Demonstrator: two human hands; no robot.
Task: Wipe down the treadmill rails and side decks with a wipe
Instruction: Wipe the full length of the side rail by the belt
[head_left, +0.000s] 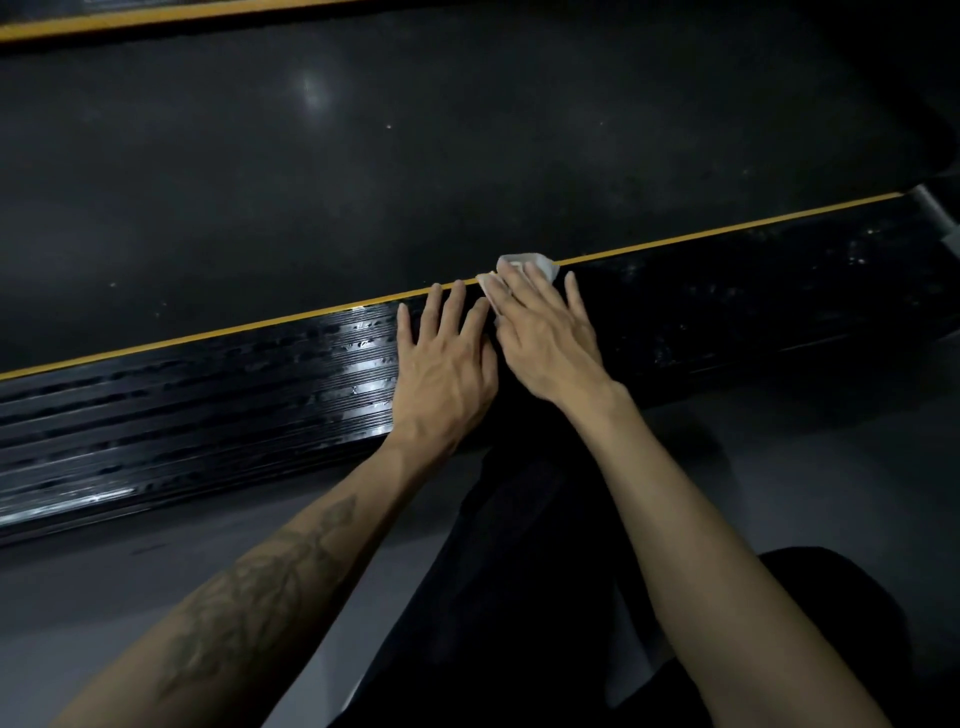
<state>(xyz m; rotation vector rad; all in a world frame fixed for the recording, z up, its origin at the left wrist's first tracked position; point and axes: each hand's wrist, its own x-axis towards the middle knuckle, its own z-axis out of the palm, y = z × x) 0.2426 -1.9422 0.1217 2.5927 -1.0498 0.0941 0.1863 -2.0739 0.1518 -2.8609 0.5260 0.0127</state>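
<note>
Both hands are lying flat with fingers straight and spread on the treadmill's ribbed black side deck: the right hand is pressing a white wipe against the deck's far edge by the yellow stripe, while the left hand is resting bare just beside it. Both forearms are reaching forward from below, the left one tattooed, over a dark-trousered knee on the grey floor.
</note>
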